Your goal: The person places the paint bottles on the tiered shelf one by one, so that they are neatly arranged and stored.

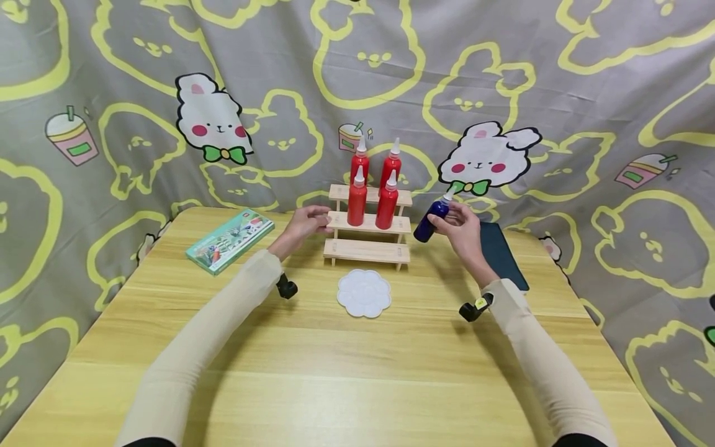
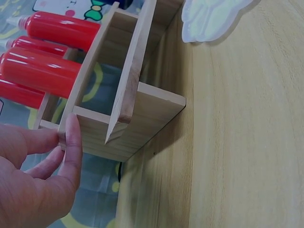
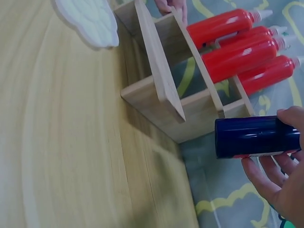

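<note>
My right hand (image 1: 462,233) grips a dark blue squeeze bottle (image 1: 431,221) with a white pointed nozzle. It is tilted, off the table, just right of a three-step wooden stand (image 1: 365,249). In the right wrist view the base of the blue bottle (image 3: 251,137) points toward the stand's end. My left hand (image 1: 301,230) pinches the left end of the stand's middle board (image 2: 85,78) between thumb and fingers. Two red squeeze bottles with white nozzles, one a front red bottle (image 1: 357,205), stand on that middle step. Two more, including a rear red bottle (image 1: 393,164), stand on the top step behind.
A white flower-shaped palette (image 1: 364,293) lies on the wooden table (image 1: 346,385) before the stand. Left of the stand lies a green illustrated box (image 1: 230,241). A dark flat rectangular thing (image 1: 503,256) lies beyond my right wrist. A patterned grey curtain (image 1: 290,56) hangs behind the table.
</note>
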The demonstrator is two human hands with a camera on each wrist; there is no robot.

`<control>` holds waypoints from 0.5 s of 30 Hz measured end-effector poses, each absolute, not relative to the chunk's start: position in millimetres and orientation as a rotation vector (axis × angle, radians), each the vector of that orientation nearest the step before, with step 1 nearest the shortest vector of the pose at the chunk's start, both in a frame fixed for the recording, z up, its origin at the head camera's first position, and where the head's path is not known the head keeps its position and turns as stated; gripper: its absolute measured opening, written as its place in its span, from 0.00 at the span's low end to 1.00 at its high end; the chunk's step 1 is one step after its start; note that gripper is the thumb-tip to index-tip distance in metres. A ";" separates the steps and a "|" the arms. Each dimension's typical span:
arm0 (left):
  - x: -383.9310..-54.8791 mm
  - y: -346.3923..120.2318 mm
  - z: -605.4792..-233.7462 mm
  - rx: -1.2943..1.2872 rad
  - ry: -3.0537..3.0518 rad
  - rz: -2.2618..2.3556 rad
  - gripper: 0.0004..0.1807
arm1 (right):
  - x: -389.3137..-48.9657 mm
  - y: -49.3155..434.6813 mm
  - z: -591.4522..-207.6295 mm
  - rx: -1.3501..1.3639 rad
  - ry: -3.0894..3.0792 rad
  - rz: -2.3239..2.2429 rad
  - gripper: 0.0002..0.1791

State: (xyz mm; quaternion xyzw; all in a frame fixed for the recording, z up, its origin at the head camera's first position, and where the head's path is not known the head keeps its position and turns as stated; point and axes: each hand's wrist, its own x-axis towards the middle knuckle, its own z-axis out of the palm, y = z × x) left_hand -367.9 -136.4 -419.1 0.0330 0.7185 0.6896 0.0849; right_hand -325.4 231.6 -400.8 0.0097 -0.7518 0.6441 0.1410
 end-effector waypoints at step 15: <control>-369.2 -138.3 -419.4 0.100 2.124 2.065 0.23 | -306.1 213.4 -391.1 0.191 -2.356 1.589 0.32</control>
